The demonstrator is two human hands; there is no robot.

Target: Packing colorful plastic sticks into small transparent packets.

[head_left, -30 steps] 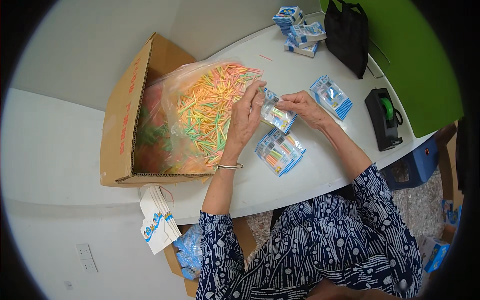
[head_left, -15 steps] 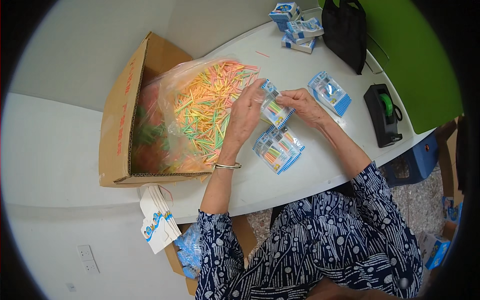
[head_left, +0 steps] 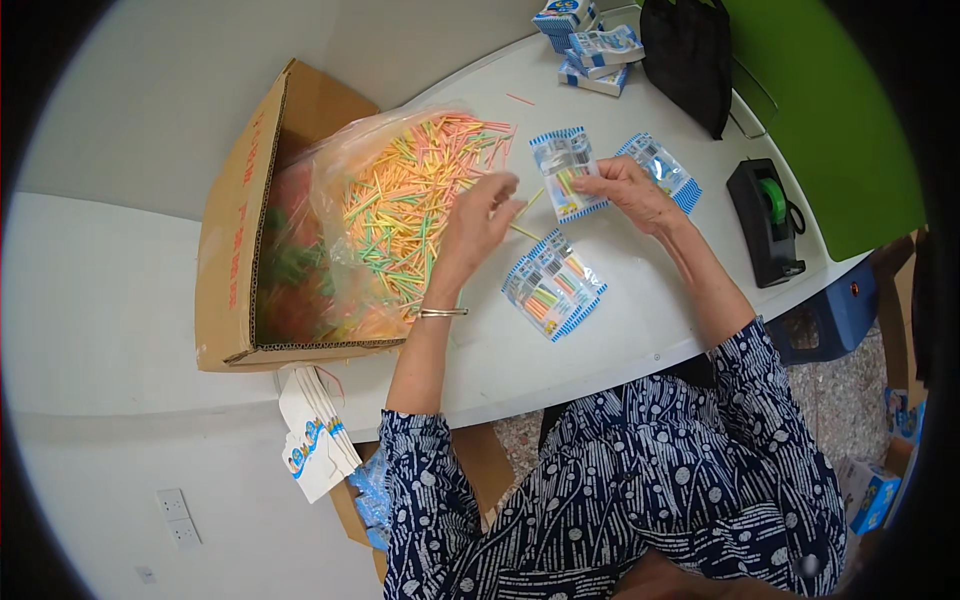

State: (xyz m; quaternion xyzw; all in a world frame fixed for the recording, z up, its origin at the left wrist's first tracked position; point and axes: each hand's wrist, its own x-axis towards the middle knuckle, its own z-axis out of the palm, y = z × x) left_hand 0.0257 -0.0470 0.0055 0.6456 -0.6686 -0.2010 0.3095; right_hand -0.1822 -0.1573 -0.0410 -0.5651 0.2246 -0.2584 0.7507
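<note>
My right hand (head_left: 640,195) pinches a clear packet (head_left: 563,160) with blue-striped ends by its side; short coloured sticks show inside it. My left hand (head_left: 480,222) is apart from the packet, over the near side of the heap of sticks (head_left: 405,210), its thumb and bent fingers spread. Beside its fingertips are two loose yellow-green sticks (head_left: 532,201); whether they touch the hand I cannot tell. Nearer to me, overlapping filled packets (head_left: 555,285) lie on the table. Another packet (head_left: 660,165) lies behind my right hand, partly covered by it.
The cardboard box (head_left: 235,230) lies on its side, its plastic bag spilling sticks onto the white table (head_left: 600,345). At the right stands a black tape dispenser (head_left: 765,225). Small blue-and-white boxes (head_left: 595,50) and a black bag (head_left: 688,65) are at the back. Folded cartons (head_left: 318,435) hang at the left edge.
My left hand has let go of the packet and moved left toward the heap. My right hand has carried the packet slightly right, and loose sticks now show between the hands.
</note>
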